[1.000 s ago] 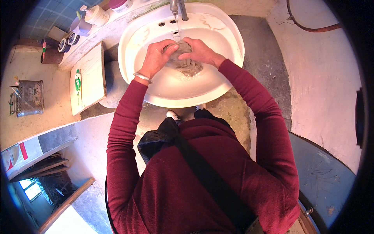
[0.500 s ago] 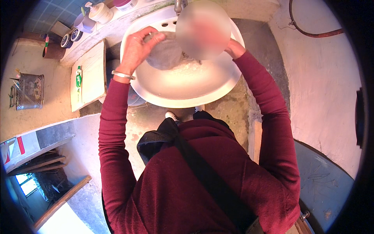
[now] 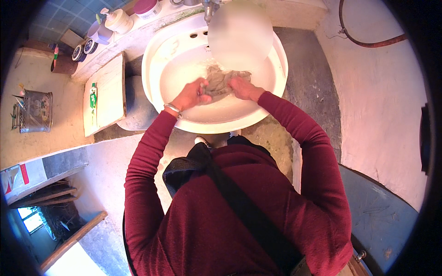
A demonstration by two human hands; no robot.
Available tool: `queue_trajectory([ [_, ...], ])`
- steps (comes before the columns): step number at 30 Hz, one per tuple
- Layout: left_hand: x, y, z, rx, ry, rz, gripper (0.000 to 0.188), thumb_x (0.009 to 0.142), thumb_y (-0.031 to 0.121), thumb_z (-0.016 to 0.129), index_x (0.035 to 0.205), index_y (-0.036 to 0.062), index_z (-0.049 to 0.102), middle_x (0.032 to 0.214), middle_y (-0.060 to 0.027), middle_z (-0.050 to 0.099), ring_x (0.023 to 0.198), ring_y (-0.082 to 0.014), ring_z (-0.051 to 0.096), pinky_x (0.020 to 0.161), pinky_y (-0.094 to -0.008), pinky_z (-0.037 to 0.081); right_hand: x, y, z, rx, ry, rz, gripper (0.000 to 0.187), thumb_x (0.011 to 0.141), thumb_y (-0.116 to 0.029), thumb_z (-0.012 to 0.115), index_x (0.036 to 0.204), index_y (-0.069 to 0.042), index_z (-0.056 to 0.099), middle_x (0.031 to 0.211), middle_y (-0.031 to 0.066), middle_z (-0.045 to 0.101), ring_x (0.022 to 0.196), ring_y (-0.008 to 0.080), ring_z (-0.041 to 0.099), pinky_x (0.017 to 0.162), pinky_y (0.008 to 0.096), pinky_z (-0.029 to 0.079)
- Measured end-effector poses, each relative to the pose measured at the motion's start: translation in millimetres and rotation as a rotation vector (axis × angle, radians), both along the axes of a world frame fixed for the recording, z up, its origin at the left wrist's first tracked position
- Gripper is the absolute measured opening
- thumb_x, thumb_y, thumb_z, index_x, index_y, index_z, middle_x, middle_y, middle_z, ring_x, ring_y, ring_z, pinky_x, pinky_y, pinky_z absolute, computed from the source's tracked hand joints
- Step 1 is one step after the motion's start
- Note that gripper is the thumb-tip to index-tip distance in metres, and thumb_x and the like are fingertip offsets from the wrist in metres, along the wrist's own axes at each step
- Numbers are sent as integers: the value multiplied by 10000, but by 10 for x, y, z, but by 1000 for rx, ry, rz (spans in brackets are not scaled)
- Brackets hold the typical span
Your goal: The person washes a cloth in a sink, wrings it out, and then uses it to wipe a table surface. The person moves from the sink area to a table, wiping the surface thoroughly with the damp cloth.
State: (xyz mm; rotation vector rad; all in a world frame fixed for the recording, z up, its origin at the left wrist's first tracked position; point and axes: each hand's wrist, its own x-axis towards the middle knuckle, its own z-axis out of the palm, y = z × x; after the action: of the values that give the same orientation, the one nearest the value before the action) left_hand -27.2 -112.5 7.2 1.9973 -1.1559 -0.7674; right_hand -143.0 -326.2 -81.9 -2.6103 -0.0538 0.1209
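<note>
pale wall [image 3: 382, 87] rises to the right of the white sink [image 3: 221, 127]; within its rim is a crumpled grey cloth [image 3: 218, 83]. our right hand [image 3: 246, 89] has its fingers clamped on the folds. at the cloth's left edge, our left hand [image 3: 189, 95] has thumb and fingers slightly apart, and we cannot tell whether they pinch it. we take this for the rubbing step of a hand wash; the next move probably calls for a firm two-sided hold before turning it.

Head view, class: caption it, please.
At a white washbasin, right hand grips a greyish cloth, left hand at its edge.
</note>
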Motion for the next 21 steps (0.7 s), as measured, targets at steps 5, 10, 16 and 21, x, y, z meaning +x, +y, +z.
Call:
queue_trajectory([
  [5,24,67,6,178,-66,-43,208,774,224,689,786,17,668,628,-98,593,575,-148,546,579,-294,455,-51,-104,414,71,103,80,147,784,-113,532,815,25,573,788,228,586,767,358,584,701,434,458],
  [10,-11,-125,366,-171,-16,104,205,812,216,649,783,14,635,676,-72,561,565,-131,496,558,-262,421,-40,276,700,471,-268,9,254,775,-223,580,869,13,580,746,173,589,670,294,568,643,386,455],
  [16,-80,-249,1044,-445,210,174,152,891,161,581,841,19,598,788,58,555,756,-34,462,691,-202,391,137,123,382,743,-57,-209,324,792,-285,629,954,-10,573,802,122,568,703,213,547,677,321,464],
  [21,122,-113,1336,-629,241,278,119,884,151,597,838,41,603,798,72,528,744,-20,443,677,-177,367,78,-179,990,614,-248,-143,234,853,-172,579,1014,-3,572,839,113,574,726,180,528,697,309,450],
])
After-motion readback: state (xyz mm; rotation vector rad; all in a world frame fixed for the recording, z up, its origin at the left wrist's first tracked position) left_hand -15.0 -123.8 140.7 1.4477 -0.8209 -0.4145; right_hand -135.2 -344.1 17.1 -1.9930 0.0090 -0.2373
